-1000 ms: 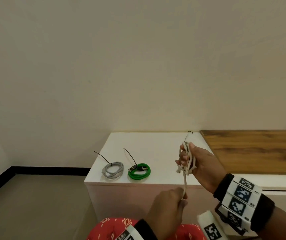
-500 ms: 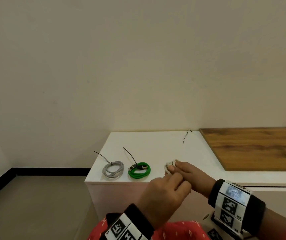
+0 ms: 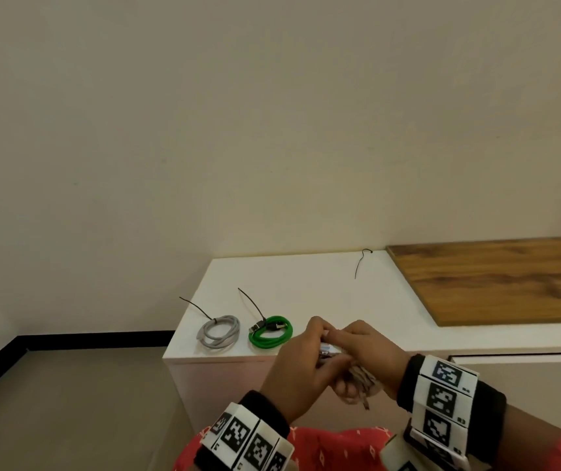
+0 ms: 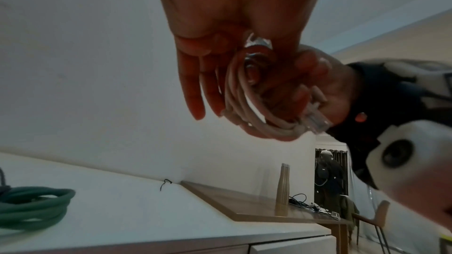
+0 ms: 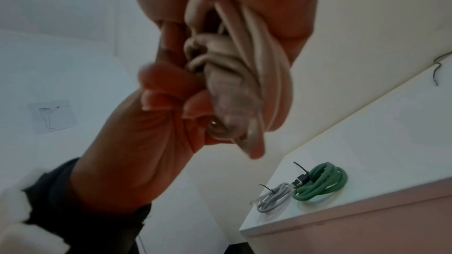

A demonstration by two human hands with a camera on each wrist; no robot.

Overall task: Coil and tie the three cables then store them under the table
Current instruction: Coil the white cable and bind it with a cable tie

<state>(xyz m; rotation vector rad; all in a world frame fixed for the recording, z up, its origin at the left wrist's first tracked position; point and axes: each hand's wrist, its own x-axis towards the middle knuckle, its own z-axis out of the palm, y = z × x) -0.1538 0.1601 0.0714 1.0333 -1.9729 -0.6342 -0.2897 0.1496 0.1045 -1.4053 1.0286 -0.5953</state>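
Together, left hand [image 3: 301, 363] and right hand [image 3: 369, 355] clutching looped, smooth beige cable [image 4: 240, 101].

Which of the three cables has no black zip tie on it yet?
The beige cable, bunched between both hands. The grey cable and green cable lie tied on the white table.

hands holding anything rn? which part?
Both: right hand grips the coiled beige cable around its loops; left hand pinches its connector end.

Wooden board [image 3: 496, 283] on right of counter; tall metal bottle [image 4: 283, 188] standing on it; sketch sheet [image 5: 52, 116] on wall.
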